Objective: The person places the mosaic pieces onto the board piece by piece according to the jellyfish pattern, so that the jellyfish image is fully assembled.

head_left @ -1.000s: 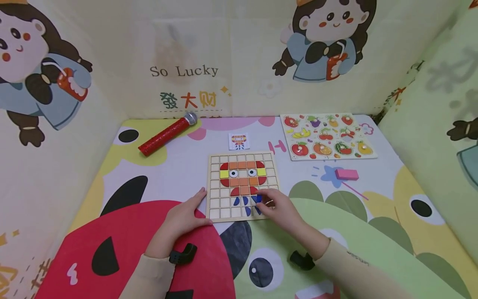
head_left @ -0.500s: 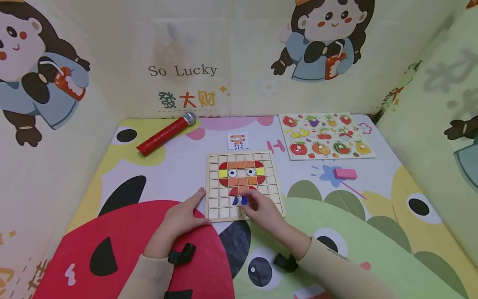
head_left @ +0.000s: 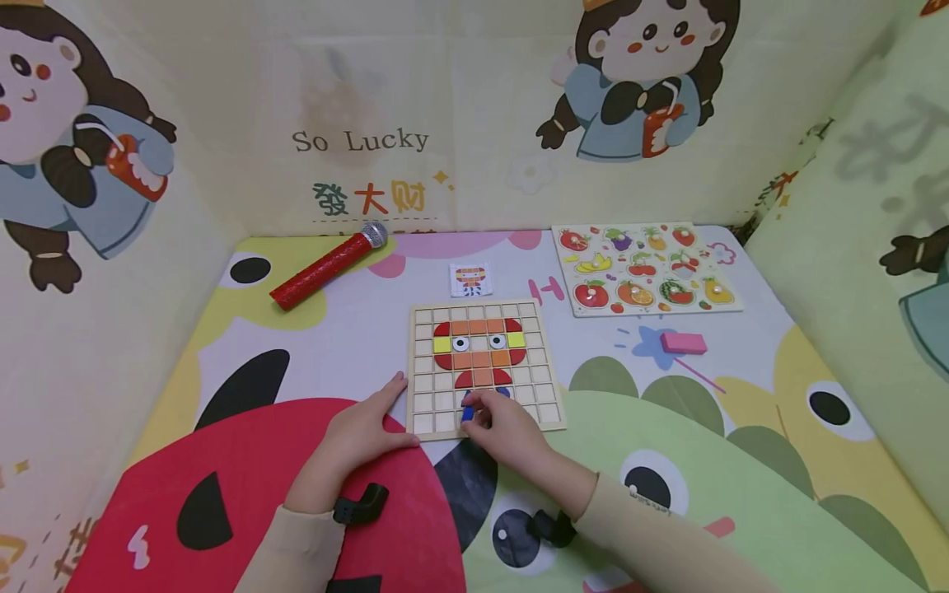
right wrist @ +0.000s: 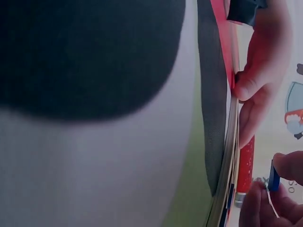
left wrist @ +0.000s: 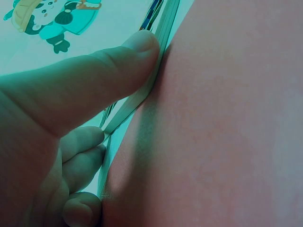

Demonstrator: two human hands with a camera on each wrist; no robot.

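Observation:
A square wooden grid board (head_left: pixel 546 394) carries red, orange and yellow tiles and two eye tiles (head_left: pixel 460 343). My left hand (head_left: pixel 359 436) lies along its left side, thumb at the near corner; in the left wrist view the thumb (left wrist: pixel 109 71) presses the board's edge. Over the lower rows, my right hand (head_left: pixel 507 428) pinches a small blue tile (head_left: pixel 467 413) between thumb and fingertips. That tile (right wrist: pixel 274 178) appears thin and on edge in the right wrist view. Another blue tile (head_left: pixel 503 392) shows behind the right hand, which hides much of the lower rows.
Behind the board lies a small pattern card (head_left: pixel 470 280). A red toy microphone (head_left: pixel 326 270) is at the back left. To the right are a fruit peg puzzle (head_left: pixel 648 272) and a pink block (head_left: pixel 684 343). A printed cloth wall (head_left: pixel 474 123) rises behind the table.
The right hand has moved left and slightly nearer across the board's lower rows with the blue tile in its fingers. The left hand keeps its place at the board's edge.

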